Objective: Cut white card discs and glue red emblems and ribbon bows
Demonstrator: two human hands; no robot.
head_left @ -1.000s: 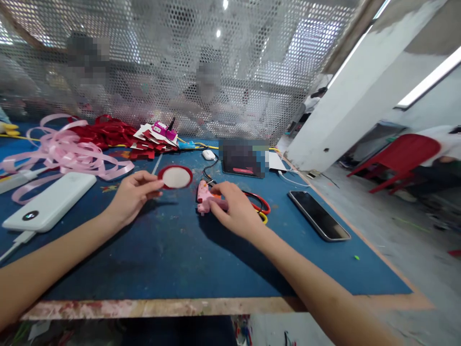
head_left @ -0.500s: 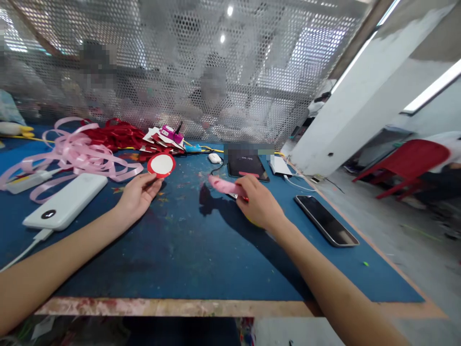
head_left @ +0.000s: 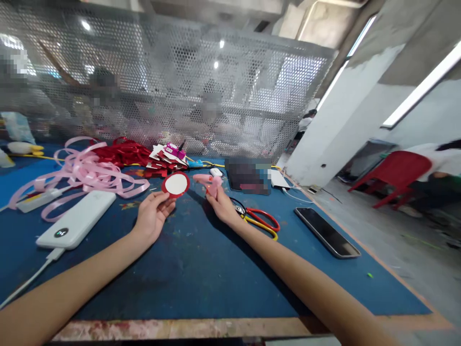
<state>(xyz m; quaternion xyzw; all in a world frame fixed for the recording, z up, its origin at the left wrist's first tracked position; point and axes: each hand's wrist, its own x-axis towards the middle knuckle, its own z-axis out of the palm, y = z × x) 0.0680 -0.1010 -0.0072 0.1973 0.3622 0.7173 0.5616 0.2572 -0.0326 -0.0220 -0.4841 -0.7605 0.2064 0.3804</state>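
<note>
My left hand (head_left: 153,218) pinches the lower edge of a round disc (head_left: 176,184), white in the middle with a red rim, and holds it above the table. Close by on the right, my right hand (head_left: 222,205) is wrapped around a small pink glue gun (head_left: 213,185). Its narrow tip points left toward the disc, with a short gap between them. Pliers or scissors with red and yellow handles (head_left: 264,222) lie partly hidden behind my right wrist.
Pink ribbon (head_left: 86,170), red ribbon (head_left: 124,153) and a stack of red-and-white pieces (head_left: 163,163) lie at the back left. A white power bank (head_left: 81,221) is beside my left forearm. A phone (head_left: 326,230) and a dark tablet (head_left: 248,177) lie right. A perforated panel (head_left: 201,96) stands behind.
My right hand has swung left with the pink glue gun, bringing it near the disc. The red and yellow handles have come into sight. The camera view has tilted up slightly.
</note>
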